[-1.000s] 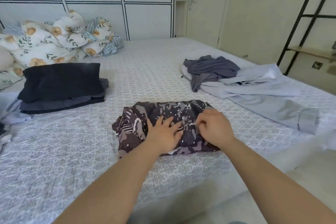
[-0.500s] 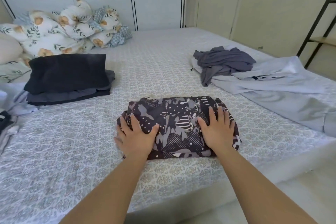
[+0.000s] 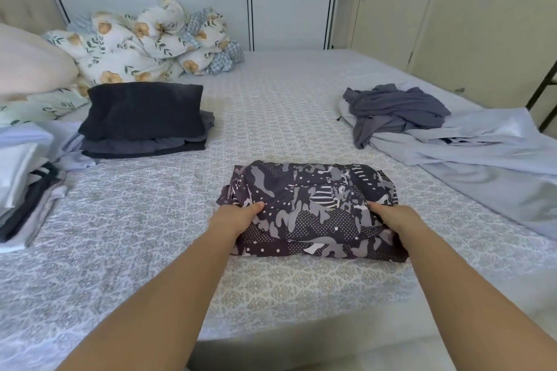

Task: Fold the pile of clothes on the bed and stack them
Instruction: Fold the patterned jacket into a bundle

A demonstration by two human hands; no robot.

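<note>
Now keep both hands, left (image 3: 238, 217) and right (image 3: 391, 217), clamped under the folded patterned garment (image 3: 307, 208); lift level toward the dark stack (image 3: 144, 120).

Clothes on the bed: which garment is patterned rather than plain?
The folded camouflage-print garment, gripped at its ends by the left hand and right hand. The dark folded stack and grey-blue unfolded pile are plain.

Both hands grip the folded patterned garment (image 3: 307, 208) on the bed (image 3: 271, 105): left hand (image 3: 238, 217) at its 9 o'clock end, right hand (image 3: 391, 217) at 3 o'clock.
</note>
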